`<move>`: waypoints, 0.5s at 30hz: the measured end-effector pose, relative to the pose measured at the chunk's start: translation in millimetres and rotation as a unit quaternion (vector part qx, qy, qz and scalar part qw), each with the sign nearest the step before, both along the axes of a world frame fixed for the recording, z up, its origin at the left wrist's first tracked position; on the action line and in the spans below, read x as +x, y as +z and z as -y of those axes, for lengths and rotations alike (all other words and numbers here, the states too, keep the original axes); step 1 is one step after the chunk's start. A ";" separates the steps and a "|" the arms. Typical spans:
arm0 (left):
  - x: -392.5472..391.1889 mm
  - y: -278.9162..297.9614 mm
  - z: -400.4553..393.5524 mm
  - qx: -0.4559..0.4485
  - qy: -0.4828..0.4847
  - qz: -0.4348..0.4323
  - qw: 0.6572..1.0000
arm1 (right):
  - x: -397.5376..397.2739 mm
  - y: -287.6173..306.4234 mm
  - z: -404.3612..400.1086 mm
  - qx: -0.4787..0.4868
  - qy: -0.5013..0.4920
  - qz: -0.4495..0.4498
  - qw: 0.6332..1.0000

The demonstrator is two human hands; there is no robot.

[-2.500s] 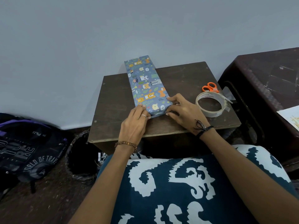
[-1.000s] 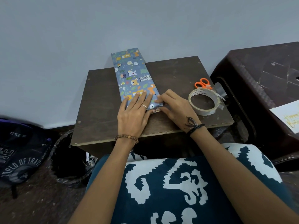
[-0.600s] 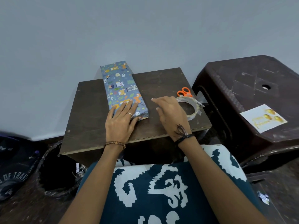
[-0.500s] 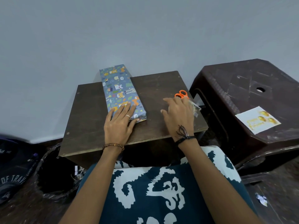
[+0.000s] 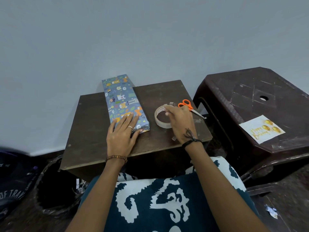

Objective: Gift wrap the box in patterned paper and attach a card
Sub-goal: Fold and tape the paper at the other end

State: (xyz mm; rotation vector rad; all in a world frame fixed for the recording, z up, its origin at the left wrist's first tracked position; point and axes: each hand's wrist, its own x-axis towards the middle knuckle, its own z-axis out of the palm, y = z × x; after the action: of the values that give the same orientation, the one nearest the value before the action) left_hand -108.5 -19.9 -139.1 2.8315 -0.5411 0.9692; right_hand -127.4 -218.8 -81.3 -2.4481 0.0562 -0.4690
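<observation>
**Holding the flap down, reaching for tape**

The wrapped box (image 5: pixel 122 104) lies on the small dark bench (image 5: pixel 93 124), long way pointing at the wall. Its far end sticks out past the back edge of the bench. The patterned paper already covers it.

The left hand (image 5: pixel 122 133) lies flat on the near end of the box. Its fingers (image 5: pixel 129 117) are straight and a little spread, pressing the paper down. The right hand (image 5: pixel 179 122) is at the tape roll (image 5: pixel 163 118), just beside the box. Its fingertips touch the roll's rim, but I cannot tell if they pinch a loose end.

The box looks stiff and light. The paper is thin and smooth, so it could slip or tear if pulled hard. I think it is best held flat from the top, or by the long sides, not by the folded end.

The bench top is hard, flat and a bit scratched. Orange scissors (image 5: pixel 188 106) lie just behind the tape. The card (image 5: pixel 261 129) with gold balloons waits on a dark plastic stool (image 5: pixel 250 91) at the right, well apart from the box. A pale wall stands behind. A bin (image 5: pixel 55 193) and a bag (image 5: pixel 15 181) sit on the floor at the left.
</observation>
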 end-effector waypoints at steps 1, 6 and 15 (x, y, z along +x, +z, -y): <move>0.4 -0.3 -0.1 -0.001 0.000 -0.002 1.000 | -1.7 -1.4 4.4 -0.002 -0.005 0.032 0.999; 0.1 -0.3 -0.6 -0.006 0.001 -0.010 1.000 | -10.3 -5.1 15.4 -0.103 0.031 0.007 0.994; -0.6 0.6 -1.1 -0.013 -0.002 -0.012 1.000 | -12.8 -10.7 14.7 -0.182 0.024 -0.032 0.982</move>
State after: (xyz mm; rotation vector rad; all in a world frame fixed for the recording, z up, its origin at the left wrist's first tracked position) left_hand -109.1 -18.9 -138.5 2.8148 -0.5271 0.9342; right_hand -140.2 -233.4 -92.0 -2.8171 -0.0685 -0.4066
